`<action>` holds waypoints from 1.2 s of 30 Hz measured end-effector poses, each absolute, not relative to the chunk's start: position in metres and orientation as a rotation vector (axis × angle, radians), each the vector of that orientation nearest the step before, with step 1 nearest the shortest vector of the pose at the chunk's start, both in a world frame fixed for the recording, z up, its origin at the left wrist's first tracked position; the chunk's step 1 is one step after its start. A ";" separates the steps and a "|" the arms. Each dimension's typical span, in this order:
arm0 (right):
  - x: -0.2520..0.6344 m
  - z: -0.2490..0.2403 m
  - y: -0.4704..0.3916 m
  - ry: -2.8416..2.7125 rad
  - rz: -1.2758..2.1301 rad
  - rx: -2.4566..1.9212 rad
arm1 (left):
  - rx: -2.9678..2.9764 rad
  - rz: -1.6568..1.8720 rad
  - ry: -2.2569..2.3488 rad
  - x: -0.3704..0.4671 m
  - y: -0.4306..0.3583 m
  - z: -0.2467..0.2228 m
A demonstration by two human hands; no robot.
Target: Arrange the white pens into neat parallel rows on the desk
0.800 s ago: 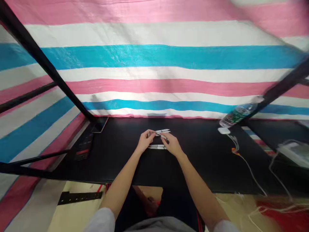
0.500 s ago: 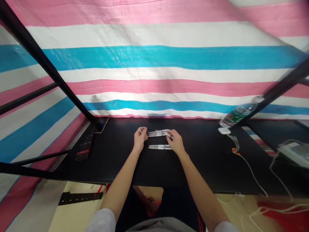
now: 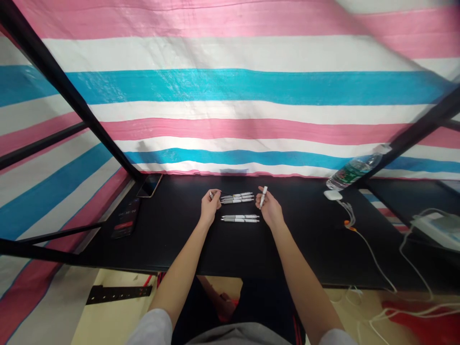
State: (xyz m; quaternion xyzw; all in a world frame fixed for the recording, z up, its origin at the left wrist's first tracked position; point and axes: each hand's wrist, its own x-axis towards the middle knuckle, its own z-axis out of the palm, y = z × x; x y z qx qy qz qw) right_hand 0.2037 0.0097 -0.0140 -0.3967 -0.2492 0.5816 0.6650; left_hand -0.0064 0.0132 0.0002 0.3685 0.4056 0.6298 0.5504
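Observation:
Several white and grey pens lie on the black table in two groups, an upper group [image 3: 237, 198] and a lower pair [image 3: 240, 218]. My left hand [image 3: 210, 206] is closed at the left ends of the upper group, its fingers round a thin object too small to name. To the right of the pens, my right hand [image 3: 269, 206] holds a short white and grey pen-like piece [image 3: 263, 195] tilted upright between its fingers.
At the left of the black table [image 3: 172, 239] lie a phone [image 3: 150, 186] and a dark lit-screen device [image 3: 125, 219]. On the right are a water bottle [image 3: 355, 170], a white charger [image 3: 333, 195] with cables and a white box [image 3: 438, 227].
My right hand has moved right, away from the pens, and turned so that the white piece stands more upright. The lower pair is now fully visible. My left hand has barely moved.

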 end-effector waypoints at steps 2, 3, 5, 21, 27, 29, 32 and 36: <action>0.206 -0.015 0.010 -0.531 1.325 -0.889 | 0.874 1.486 0.957 -0.006 0.013 0.001; 0.206 -0.016 0.010 -0.537 1.321 -0.886 | 0.875 1.484 0.957 -0.006 0.013 0.001; 0.206 -0.017 0.010 -0.576 1.294 -0.875 | 0.875 1.477 0.959 -0.006 0.013 0.001; 0.201 -0.016 0.007 -0.816 1.140 -0.905 | 0.889 1.464 0.963 -0.005 0.013 -0.001; 0.196 -0.007 -0.002 -1.031 1.067 -0.894 | 0.890 1.454 0.964 -0.005 0.013 -0.002; 0.194 -0.004 -0.004 -1.081 1.052 -0.909 | 0.886 1.454 0.967 -0.005 0.013 -0.001; 0.192 -0.001 -0.006 -1.105 1.034 -0.908 | 0.884 1.454 0.972 -0.005 0.013 0.000; 0.193 -0.003 -0.005 -1.129 1.016 -0.957 | 0.890 1.448 0.976 -0.006 0.012 0.001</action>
